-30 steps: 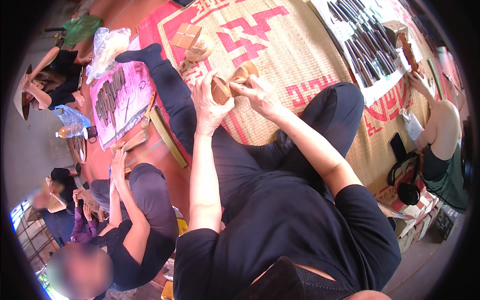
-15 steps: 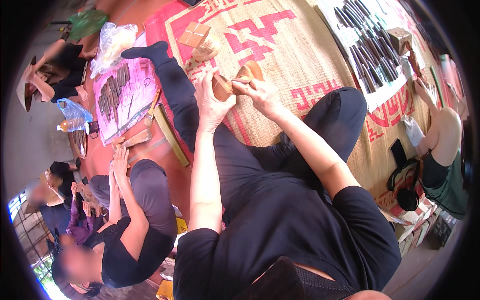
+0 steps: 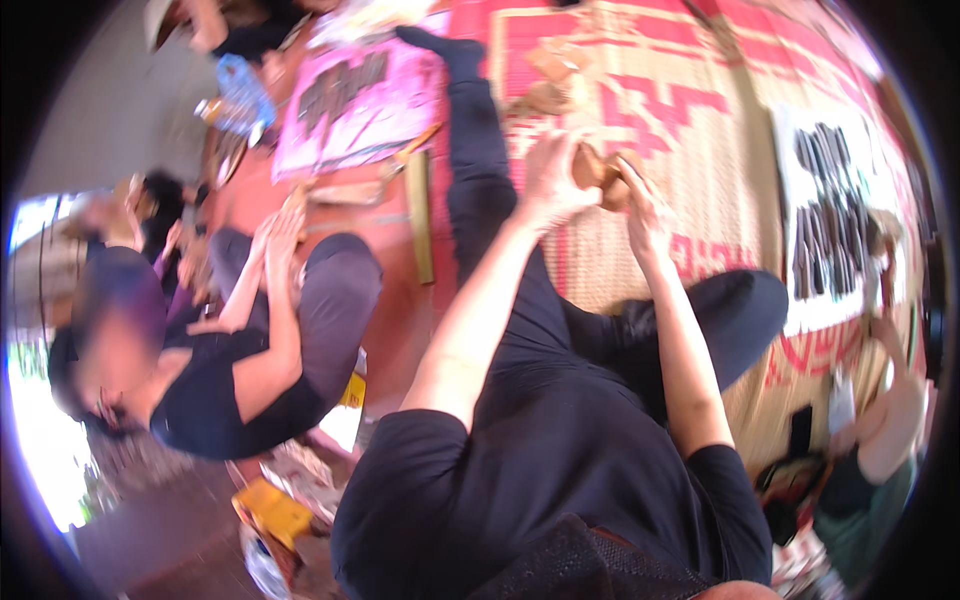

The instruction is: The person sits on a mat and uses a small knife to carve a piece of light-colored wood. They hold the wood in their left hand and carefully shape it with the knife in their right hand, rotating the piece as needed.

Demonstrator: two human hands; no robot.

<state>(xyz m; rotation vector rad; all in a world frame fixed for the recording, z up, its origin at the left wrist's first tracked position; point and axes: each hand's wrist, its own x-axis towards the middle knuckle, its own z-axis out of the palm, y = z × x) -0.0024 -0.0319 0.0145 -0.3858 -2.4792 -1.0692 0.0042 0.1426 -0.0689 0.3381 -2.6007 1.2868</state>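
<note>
Above the woven mat, my left hand (image 3: 553, 182) is curled round a brown wooden piece (image 3: 588, 167). My right hand (image 3: 650, 212) grips a second rounded brown piece (image 3: 617, 192) right beside it. The two pieces meet or overlap; motion blur hides whether they are joined. Just beyond my hands, a light brown block (image 3: 558, 60) and a pale rounded wooden piece (image 3: 543, 98) rest on the mat.
Dark slim tools lie in rows on a pink sheet (image 3: 300, 150) at left and a white sheet (image 3: 795, 310) at right. A wooden strip (image 3: 420, 225) lies beside my outstretched leg. A co-worker (image 3: 235, 370) sits at left; another person's leg (image 3: 893, 432) is at right.
My view has swung, so the surroundings sit farther right and the co-worker at left shows larger. Both hands keep their pieces close together; the right hand's fingers now point more upward.
</note>
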